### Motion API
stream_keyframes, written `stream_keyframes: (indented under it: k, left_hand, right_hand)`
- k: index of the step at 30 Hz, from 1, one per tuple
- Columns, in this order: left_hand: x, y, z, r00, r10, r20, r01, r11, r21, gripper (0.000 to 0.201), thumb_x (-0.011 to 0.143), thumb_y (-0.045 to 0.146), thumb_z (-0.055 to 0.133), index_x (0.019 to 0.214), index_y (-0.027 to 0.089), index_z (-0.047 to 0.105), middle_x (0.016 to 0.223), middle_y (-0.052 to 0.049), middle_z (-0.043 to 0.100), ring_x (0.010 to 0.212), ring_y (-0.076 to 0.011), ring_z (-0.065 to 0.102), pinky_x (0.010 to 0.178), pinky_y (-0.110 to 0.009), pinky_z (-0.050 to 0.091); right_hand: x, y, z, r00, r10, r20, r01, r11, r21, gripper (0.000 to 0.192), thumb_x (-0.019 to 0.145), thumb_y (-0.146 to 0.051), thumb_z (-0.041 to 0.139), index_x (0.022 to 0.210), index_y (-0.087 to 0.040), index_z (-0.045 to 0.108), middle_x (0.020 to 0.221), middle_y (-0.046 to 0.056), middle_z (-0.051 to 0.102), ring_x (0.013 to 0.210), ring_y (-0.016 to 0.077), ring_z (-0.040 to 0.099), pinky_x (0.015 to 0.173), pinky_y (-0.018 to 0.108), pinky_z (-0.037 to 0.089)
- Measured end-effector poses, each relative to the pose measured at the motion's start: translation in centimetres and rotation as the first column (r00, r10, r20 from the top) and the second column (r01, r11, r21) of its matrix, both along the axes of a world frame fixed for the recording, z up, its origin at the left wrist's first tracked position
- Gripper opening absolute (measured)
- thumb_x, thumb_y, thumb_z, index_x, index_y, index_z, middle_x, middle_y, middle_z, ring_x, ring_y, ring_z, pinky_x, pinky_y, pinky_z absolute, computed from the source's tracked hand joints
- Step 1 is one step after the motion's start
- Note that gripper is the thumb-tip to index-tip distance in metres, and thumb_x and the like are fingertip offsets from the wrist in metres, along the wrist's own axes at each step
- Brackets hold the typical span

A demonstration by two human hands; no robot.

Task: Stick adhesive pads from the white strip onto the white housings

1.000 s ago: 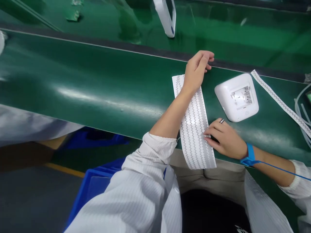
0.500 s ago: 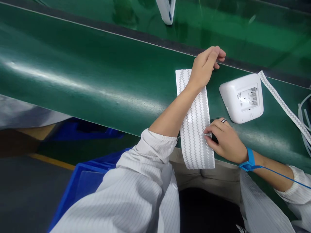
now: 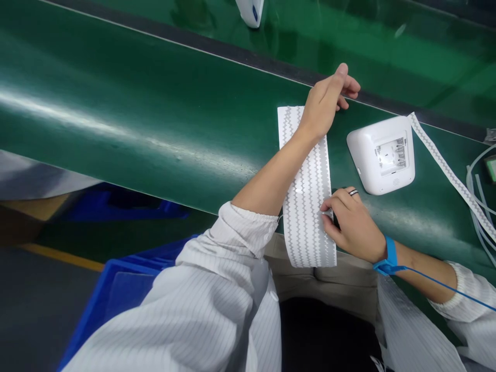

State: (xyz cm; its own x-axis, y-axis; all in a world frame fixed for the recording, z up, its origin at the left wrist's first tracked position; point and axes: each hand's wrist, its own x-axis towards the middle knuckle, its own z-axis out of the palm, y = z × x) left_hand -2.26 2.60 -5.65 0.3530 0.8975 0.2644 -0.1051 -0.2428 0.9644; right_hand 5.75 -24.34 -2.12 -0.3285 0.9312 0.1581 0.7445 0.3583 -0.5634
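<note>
Hands, two, bare, set apart from each other; head view.

Left hand [image 3: 329,98]: at the far edge of the worktop [image 3: 155,113], thumb clear of loosely curled fingers; wrist and forearm lie slantwise over the label sheet. Right hand [image 3: 352,222]: thumb and forefinger nearly together at the right side of that sheet; whether they grip a piece of it cannot be told. One banded ring [image 3: 353,192] on a finger; one blue wrist strap [image 3: 388,258] with thin blue cord running off to the right.

Label sheet [image 3: 308,217]: white, long, with grey zigzag lines along its length; lies on the worktop below the left wrist, lower end curving out past the near edge.

White device [image 3: 382,155]: one, rounded corners, open compartment with metal contacts facing up; on the worktop, near the right hand, right of the sheet.

Narrow strip [image 3: 442,159]: white, grey zigzag; runs from the device's far corner to the right border, crossing pale cords [image 3: 470,178].

Second white device [image 3: 251,13]: cut by the top border, on the green surface beyond a dark band [image 3: 194,39].

White striped coat [image 3: 217,299]: worn, sleeves gathered above the wrists. Blue bin [image 3: 127,289]: lower left, below worktop level.
</note>
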Motion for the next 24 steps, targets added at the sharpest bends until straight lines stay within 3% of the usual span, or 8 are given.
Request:
stream_keyframes:
  k: [6, 10, 15, 19, 21, 24]
  left_hand:
    - [-0.1, -0.2, 0.2, 1.0, -0.006, -0.013, 0.006, 1.0, 0.01, 0.078, 0.114, 0.083, 0.043, 0.099, 0.022, 0.09, 0.099, -0.007, 0.084, 0.086, -0.0259, 0.08, 0.082, -0.042, 0.066]
    - [0.0, -0.2, 0.1, 0.997, 0.073, 0.027, -0.071, 0.995, -0.077, 0.066, 0.113, 0.076, 0.058, 0.095, 0.019, 0.086, 0.091, -0.008, 0.079, 0.084, -0.0265, 0.079, 0.081, -0.041, 0.066]
    - [-0.4, -0.6, 0.9, 0.999, -0.042, -0.027, 0.041, 0.999, -0.03, 0.068, 0.118, 0.071, 0.049, 0.101, 0.019, 0.09, 0.105, -0.009, 0.085, 0.089, -0.025, 0.079, 0.086, -0.041, 0.065]
    - [-0.3, -0.7, 1.3, 1.0, 0.018, 0.007, -0.017, 0.994, -0.106, 0.062, 0.114, 0.071, 0.06, 0.094, 0.019, 0.087, 0.095, -0.009, 0.081, 0.087, -0.0272, 0.079, 0.085, -0.043, 0.067]
    - [-0.2, -0.5, 0.8, 1.0, 0.009, 0.02, -0.006, 0.993, -0.115, 0.056, 0.112, 0.068, 0.066, 0.091, 0.02, 0.086, 0.095, -0.01, 0.08, 0.087, -0.0282, 0.079, 0.086, -0.044, 0.067]
    - [0.1, 0.5, -1.2, 0.999, 0.015, 0.05, -0.009, 0.992, -0.124, 0.052, 0.111, 0.068, 0.069, 0.096, 0.021, 0.086, 0.099, -0.01, 0.08, 0.094, -0.0313, 0.08, 0.089, -0.047, 0.067]
  right_hand:
    - [-0.1, 0.0, 0.0, 1.0, 0.001, -0.006, -0.001, 1.0, -0.001, 0.012, 0.107, -0.012, 0.06, 0.108, -0.02, 0.069, 0.106, 0.013, 0.069, 0.103, 0.0351, 0.059, 0.093, 0.052, 0.054]
    - [0.0, 0.0, 0.0, 1.0, 0.006, -0.012, -0.006, 1.0, -0.022, 0.012, 0.108, -0.013, 0.061, 0.108, -0.021, 0.069, 0.106, 0.012, 0.069, 0.104, 0.0345, 0.059, 0.093, 0.051, 0.054]
    - [0.0, 0.0, -0.2, 0.999, 0.008, -0.034, -0.008, 1.0, -0.011, 0.012, 0.108, -0.013, 0.06, 0.107, -0.021, 0.069, 0.106, 0.012, 0.07, 0.103, 0.0342, 0.059, 0.095, 0.052, 0.055]
    - [0.2, 0.0, -0.1, 0.999, 0.009, -0.045, -0.009, 1.0, -0.013, 0.013, 0.109, -0.013, 0.06, 0.108, -0.022, 0.069, 0.106, 0.012, 0.071, 0.104, 0.034, 0.062, 0.095, 0.052, 0.056]
    - [0.2, 0.0, 0.0, 0.998, 0.011, -0.055, -0.011, 1.0, -0.007, 0.012, 0.109, -0.013, 0.06, 0.11, -0.022, 0.069, 0.108, 0.012, 0.071, 0.105, 0.0339, 0.063, 0.095, 0.052, 0.055]
    - [0.3, 0.0, 0.0, 0.998, 0.01, -0.069, -0.01, 1.0, 0.011, 0.013, 0.109, -0.014, 0.061, 0.115, -0.021, 0.07, 0.112, 0.013, 0.073, 0.105, 0.0341, 0.065, 0.096, 0.053, 0.055]
